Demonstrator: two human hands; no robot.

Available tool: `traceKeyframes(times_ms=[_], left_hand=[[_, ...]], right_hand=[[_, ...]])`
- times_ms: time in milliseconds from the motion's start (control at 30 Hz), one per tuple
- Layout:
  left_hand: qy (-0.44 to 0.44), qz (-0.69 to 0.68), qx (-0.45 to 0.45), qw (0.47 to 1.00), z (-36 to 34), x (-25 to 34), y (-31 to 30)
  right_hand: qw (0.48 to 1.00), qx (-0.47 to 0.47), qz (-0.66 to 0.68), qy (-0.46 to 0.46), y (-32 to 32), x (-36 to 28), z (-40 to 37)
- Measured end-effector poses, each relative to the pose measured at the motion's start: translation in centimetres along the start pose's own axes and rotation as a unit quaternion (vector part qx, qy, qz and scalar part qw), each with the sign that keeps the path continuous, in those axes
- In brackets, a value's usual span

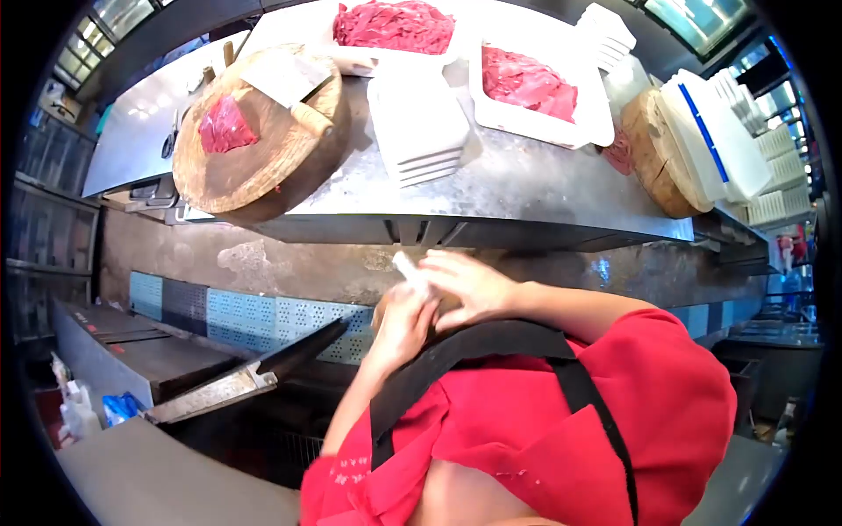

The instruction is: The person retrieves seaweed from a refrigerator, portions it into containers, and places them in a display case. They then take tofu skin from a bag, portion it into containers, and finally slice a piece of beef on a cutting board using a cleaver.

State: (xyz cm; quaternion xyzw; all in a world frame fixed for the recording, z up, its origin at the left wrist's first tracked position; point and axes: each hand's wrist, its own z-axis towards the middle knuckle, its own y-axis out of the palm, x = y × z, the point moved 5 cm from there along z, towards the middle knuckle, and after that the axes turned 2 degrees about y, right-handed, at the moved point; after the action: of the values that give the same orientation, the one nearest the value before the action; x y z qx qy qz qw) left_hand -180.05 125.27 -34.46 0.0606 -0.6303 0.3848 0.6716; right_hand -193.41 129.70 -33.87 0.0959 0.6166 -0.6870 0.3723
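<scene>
My left hand (405,317) and my right hand (472,285) meet in front of my body, short of the counter's front edge. Between them is a small white thing (406,266), perhaps cloth or paper. My left fingers wrap round it and my right fingers curve over it; its lower part is hidden. Ahead on the left, a round wooden chopping block (200,180) bears a piece of red meat (226,125) and a cleaver (285,77) with a wooden handle. White stacked trays (419,127) stand on the counter straight ahead.
Two white trays hold sliced red meat (395,28) and more sliced meat (528,83). A second wooden block (662,162) stands at right beside white boards (715,140). Scissors (170,136) lie at far left. A metal-edged ledge (210,399) juts out at lower left.
</scene>
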Motion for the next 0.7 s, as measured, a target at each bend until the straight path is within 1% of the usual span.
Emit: traceKeyframes(times_ms=[33, 67, 100, 133, 167, 200, 233, 267, 300, 333, 400, 433, 467, 533, 567, 600, 667, 700], left_hand=[[0.013, 0.006, -0.008, 1.0, 2.5, 2.0, 0.6], [0.068, -0.008, 0.048, 0.996, 5.4, 4.2, 1.4], [0.041, 0.017, 0.008, 0.999, 8.4, 6.3, 2.0], [-0.012, -0.042, 0.009, 0.999, 11.0, 7.8, 3.1], [0.049, 0.019, 0.036, 0.998, 13.4, 8.9, 4.2], [0.03, -0.005, 0.047, 0.998, 15.7, 9.1, 5.3], [0.014, -0.016, 0.084, 0.996, 17.6, 10.1, 5.9], [-0.079, -0.124, 0.07, 0.987, 19.5, 9.5, 6.9], [-0.081, -0.143, 0.062, 0.984, 20.9, 9.8, 7.5], [-0.072, -0.15, 0.092, 0.982, 22.0, 9.8, 8.0], [-0.095, -0.131, 0.078, 0.984, 23.8, 9.6, 8.7], [-0.116, -0.18, 0.099, 0.972, 24.4, 8.9, 9.2], [-0.154, -0.193, 0.089, 0.965, 24.8, 8.0, 9.7], [-0.131, -0.152, 0.112, 0.973, 25.7, 4.4, 11.1], [-0.083, -0.063, 0.108, 0.989, 26.0, 4.0, 11.4], [-0.023, -0.018, 0.114, 0.993, 26.1, 4.1, 11.6], [-0.104, -0.118, 0.097, 0.983, 26.4, 4.9, 12.1], [-0.103, -0.116, 0.088, 0.984, 26.4, 5.7, 12.0]], right_hand=[[0.999, -0.007, -0.002, 0.048, -2.0, 1.0, -1.1], [0.995, -0.018, -0.002, 0.095, -4.2, 2.0, -2.3], [0.993, 0.065, -0.002, 0.103, -7.2, 2.6, -3.4], [0.982, 0.148, -0.003, 0.114, -10.0, 3.3, -4.6], [0.968, 0.204, 0.049, 0.138, -12.2, 4.3, -5.7], [0.947, 0.258, 0.098, 0.163, -14.1, 5.8, -6.9], [0.948, 0.278, 0.082, 0.131, -15.4, 7.4, -7.9], [0.947, 0.299, 0.063, 0.099, -16.8, 8.8, -8.7], [0.94, 0.3, 0.119, 0.113, -17.9, 10.0, -9.1], [0.939, 0.304, 0.122, 0.106, -19.0, 11.4, -9.3], [0.942, 0.336, 0.017, 0.018, -20.5, 13.3, -9.5], [0.946, 0.322, 0.007, 0.026, -20.9, 14.2, -9.5], [0.945, 0.327, 0.008, 0.024, -20.8, 15.7, -9.7], [0.947, 0.317, 0.004, 0.045, -19.3, 19.4, -9.8], [0.942, 0.322, -0.01, 0.095, -18.9, 21.1, -10.2], [0.939, 0.33, -0.009, 0.094, -19.4, 20.7, -10.5], [0.944, 0.231, -0.008, 0.235, -20.2, 20.5, -10.6], [0.938, 0.309, -0.012, 0.156, -20.8, 18.8, -10.6]])
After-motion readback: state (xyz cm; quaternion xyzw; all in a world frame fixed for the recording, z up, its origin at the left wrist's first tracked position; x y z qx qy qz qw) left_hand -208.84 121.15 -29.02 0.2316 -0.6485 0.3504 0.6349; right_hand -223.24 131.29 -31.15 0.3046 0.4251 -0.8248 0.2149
